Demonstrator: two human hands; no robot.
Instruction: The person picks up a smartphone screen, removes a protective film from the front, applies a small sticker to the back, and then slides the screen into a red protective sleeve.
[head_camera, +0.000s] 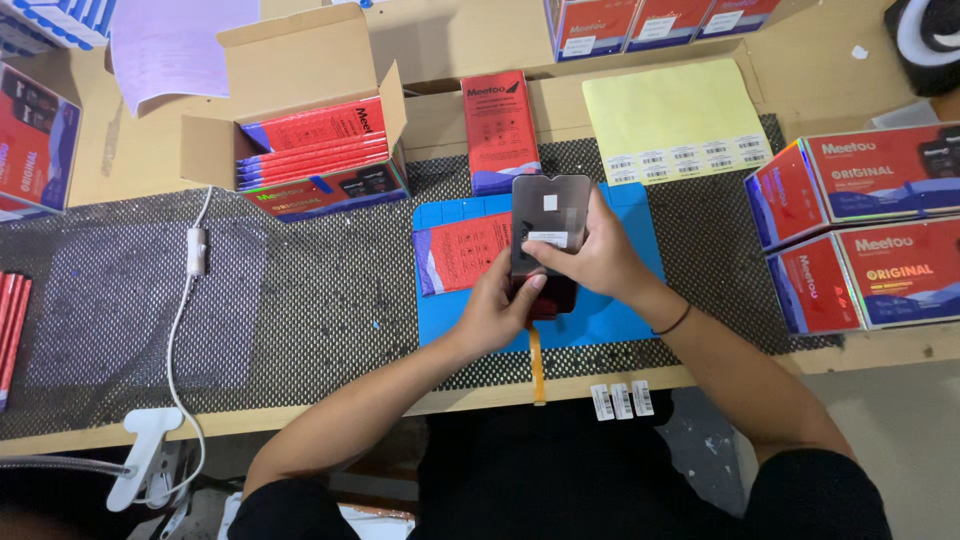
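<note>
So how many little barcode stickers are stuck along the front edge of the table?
3, side by side on the table's front edge: first sticker, second sticker, third sticker, just right of the orange ribbon cable. None looks hidden.

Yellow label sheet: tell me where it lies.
In the head view, the yellow label sheet lies flat at upper right of centre, beyond the blue mat, right of the upright red box.

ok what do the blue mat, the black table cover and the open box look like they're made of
Blue mat: looks like matte rubber or silicone, with moulded square compartments along its top edge.
Black table cover: seems a soft mesh or foam grip liner, its weave dotted with small holes.
Open box: brown corrugated cardboard, dull raw flaps folded outward.
</note>
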